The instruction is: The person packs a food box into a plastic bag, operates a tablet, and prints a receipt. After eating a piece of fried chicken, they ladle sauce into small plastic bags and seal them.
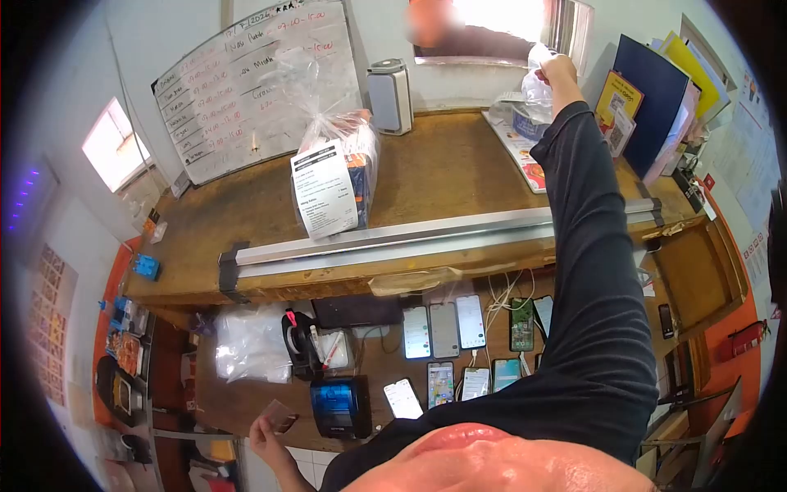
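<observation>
My right hand (559, 72) is stretched out to the window at the far right of the counter. Its fingers are closed around the top of a plastic bag (537, 88) that has a blue-and-white tub (529, 123) in it. Low in the view, my left hand (266, 436) pinches a small brownish-pink paper that looks like a banknote (281, 414). That hand is beside the blue-and-black printer (340, 407). A person's dark sleeve (484, 43) reaches along the window opening towards the bag; whether the person touches it cannot be made out.
A tied clear bag (365, 168) with a receipt (324, 189) stands on the wooden counter (434, 164). A metal rail (426, 238) runs along its front edge. Several phones (443, 330) with white cables lie on the lower desk, near a tape dispenser (302, 344) and plastic bags (252, 344).
</observation>
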`<action>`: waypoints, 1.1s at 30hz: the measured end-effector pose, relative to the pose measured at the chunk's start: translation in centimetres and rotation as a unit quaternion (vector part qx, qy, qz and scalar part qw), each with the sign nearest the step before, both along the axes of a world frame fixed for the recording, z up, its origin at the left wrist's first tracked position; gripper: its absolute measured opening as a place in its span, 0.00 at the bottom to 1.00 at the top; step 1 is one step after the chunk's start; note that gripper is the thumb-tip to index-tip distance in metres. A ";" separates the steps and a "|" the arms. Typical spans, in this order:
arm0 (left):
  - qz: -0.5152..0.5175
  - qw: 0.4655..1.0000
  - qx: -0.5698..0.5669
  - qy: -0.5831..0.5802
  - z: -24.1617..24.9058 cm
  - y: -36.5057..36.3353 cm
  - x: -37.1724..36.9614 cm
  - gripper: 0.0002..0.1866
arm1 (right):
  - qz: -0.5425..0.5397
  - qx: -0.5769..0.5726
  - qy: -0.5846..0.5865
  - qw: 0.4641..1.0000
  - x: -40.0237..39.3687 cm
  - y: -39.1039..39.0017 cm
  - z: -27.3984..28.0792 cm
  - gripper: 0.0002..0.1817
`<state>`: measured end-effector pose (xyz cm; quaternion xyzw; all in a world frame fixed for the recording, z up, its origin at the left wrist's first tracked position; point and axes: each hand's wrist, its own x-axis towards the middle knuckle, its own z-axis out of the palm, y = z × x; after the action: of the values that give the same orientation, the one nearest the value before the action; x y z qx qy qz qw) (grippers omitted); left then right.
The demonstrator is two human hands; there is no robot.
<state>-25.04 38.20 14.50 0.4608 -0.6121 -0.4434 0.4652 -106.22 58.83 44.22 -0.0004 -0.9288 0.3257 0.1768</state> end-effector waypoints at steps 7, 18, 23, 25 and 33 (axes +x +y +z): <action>-0.012 0.999 0.006 0.044 1.3 0.6 -2.0 0.12 | 0.111 0.112 0.058 0.986 9.2 0.8 3.1 0.21; -0.138 0.990 -0.013 0.014 6.8 1.2 -4.5 0.08 | 0.736 -0.097 -0.048 0.668 52.2 -5.1 -12.8 0.23; -0.175 0.970 0.007 0.169 8.2 2.2 -1.6 0.09 | 0.752 -0.299 -0.259 0.528 63.0 -12.8 -21.2 0.14; -0.149 0.974 -0.004 0.169 7.8 1.5 1.1 0.09 | 0.715 -0.350 -0.328 0.509 67.1 -14.8 -21.6 0.06; 0.020 0.983 0.023 0.179 4.8 -4.4 17.4 0.07 | 0.775 -0.307 -0.392 0.389 83.4 -26.1 -24.6 0.04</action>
<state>-7.60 33.82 19.27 0.3971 -0.4994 -0.5228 0.5654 -22.83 32.72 19.58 0.5379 -0.3310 0.5485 -0.5480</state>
